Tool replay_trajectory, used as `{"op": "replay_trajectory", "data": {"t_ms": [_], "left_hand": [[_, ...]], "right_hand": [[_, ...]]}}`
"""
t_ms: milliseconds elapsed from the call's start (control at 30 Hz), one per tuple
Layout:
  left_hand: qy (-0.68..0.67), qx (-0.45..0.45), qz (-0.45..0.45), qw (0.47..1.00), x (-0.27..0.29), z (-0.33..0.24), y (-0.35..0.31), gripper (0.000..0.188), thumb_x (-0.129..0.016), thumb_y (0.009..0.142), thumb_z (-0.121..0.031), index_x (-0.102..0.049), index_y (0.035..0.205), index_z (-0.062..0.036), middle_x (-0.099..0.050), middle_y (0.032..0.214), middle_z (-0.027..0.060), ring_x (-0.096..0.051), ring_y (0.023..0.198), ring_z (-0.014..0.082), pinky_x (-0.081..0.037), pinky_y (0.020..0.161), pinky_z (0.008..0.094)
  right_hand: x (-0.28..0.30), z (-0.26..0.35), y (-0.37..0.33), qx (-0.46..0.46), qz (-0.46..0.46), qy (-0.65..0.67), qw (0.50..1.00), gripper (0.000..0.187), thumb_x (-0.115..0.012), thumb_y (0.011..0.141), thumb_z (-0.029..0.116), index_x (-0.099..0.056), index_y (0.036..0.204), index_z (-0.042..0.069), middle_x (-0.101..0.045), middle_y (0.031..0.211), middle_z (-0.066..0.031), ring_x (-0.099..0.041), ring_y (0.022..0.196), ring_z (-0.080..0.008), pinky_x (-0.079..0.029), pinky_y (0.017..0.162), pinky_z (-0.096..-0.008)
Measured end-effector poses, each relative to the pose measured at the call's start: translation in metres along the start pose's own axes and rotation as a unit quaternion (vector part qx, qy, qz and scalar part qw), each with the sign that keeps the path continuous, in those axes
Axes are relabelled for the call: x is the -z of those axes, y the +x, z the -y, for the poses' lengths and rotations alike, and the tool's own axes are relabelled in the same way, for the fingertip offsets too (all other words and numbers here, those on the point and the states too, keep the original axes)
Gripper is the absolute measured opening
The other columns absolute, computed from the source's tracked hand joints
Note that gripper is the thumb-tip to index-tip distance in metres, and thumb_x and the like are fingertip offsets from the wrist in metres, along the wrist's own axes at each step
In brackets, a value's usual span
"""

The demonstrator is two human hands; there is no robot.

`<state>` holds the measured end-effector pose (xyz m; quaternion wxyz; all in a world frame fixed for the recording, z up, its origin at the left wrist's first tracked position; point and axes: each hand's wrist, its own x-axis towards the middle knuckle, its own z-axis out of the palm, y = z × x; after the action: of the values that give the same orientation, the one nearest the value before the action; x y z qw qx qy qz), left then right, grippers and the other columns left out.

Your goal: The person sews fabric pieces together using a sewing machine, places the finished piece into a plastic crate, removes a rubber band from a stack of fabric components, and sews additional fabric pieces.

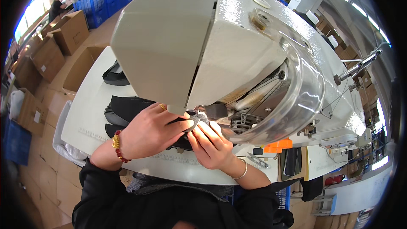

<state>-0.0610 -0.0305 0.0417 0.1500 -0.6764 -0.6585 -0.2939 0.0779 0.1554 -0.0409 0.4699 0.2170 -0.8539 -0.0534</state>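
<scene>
A large cream-coloured sewing machine stands right in front of me. Under its head, in the lit spot by the needle area, is a small dark grey fabric piece. My left hand pinches this piece from the left, fingertips pressed together. From the right, my right hand grips the same piece with bent fingers close to the machine's working parts. The needle itself cannot be made out. Beside my left hand lies a stack of black cut pieces, partly covered by the hand.
A black curved piece lies farther back on the white table. A clear plastic guard bulges at the machine's right. Metal thread snips and an orange object lie right of my right hand. Cardboard boxes and blue crates stand on the left.
</scene>
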Motion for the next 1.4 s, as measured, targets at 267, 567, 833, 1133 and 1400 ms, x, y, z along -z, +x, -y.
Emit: {"op": "replay_trajectory", "data": {"t_ms": [267,567,833,1133,1400], "left_hand": [[-0.029,0.054,0.009,0.998,-0.017,0.004,-0.007,0.037,-0.083,0.072,-0.016,-0.068,0.105,-0.012,-0.064,0.113,0.0035,-0.06,0.106,0.028,-0.049,0.09,0.0415],[0.04,-0.002,-0.031,0.999,-0.023,0.01,-0.007,0.033,-0.081,0.075,-0.015,-0.069,0.105,-0.0099,-0.061,0.11,0.0081,-0.061,0.098,0.0303,-0.049,0.079,0.0417],[0.033,-0.01,-0.025,0.999,-0.026,0.014,-0.008,0.032,-0.081,0.076,-0.018,-0.071,0.105,-0.0083,-0.061,0.112,0.0102,-0.062,0.096,0.0308,-0.051,0.076,0.0416],[-0.022,0.024,-0.027,0.999,-0.025,0.015,-0.008,0.03,-0.079,0.078,-0.016,-0.074,0.107,-0.0085,-0.068,0.097,0.0045,-0.063,0.092,0.0254,-0.051,0.07,0.0395],[0.031,0.027,-0.043,0.998,-0.033,0.011,-0.005,0.026,-0.08,0.078,-0.014,-0.073,0.102,-0.0076,-0.062,0.095,0.0057,-0.06,0.087,0.0261,-0.05,0.072,0.0403]], "right_hand": [[-0.002,-0.014,-0.006,0.019,-0.004,0.061,0.998,0.024,-0.073,0.075,0.004,-0.074,0.098,-0.001,-0.065,0.111,-0.0171,-0.068,0.098,-0.031,-0.058,0.078,-0.0398],[-0.002,-0.012,0.0,0.015,-0.011,0.052,0.998,0.022,-0.077,0.073,0.004,-0.075,0.095,0.001,-0.066,0.108,-0.0155,-0.069,0.087,-0.0259,-0.055,0.069,-0.0336],[0.006,-0.019,0.007,0.053,0.05,0.062,0.995,0.032,-0.077,0.073,0.007,-0.074,0.104,-0.001,-0.066,0.112,-0.0166,-0.069,0.088,-0.0267,-0.055,0.07,-0.0348],[0.048,-0.029,0.001,-0.297,0.032,0.367,0.881,0.038,-0.076,0.076,0.008,-0.071,0.113,0.0,-0.067,0.109,-0.017,-0.067,0.085,-0.0286,-0.054,0.071,-0.0372],[0.059,-0.065,-0.015,-0.422,-0.017,0.34,0.84,0.041,-0.076,0.076,0.007,-0.07,0.116,0.001,-0.067,0.107,-0.0163,-0.066,0.085,-0.0276,-0.053,0.071,-0.0375]]}}
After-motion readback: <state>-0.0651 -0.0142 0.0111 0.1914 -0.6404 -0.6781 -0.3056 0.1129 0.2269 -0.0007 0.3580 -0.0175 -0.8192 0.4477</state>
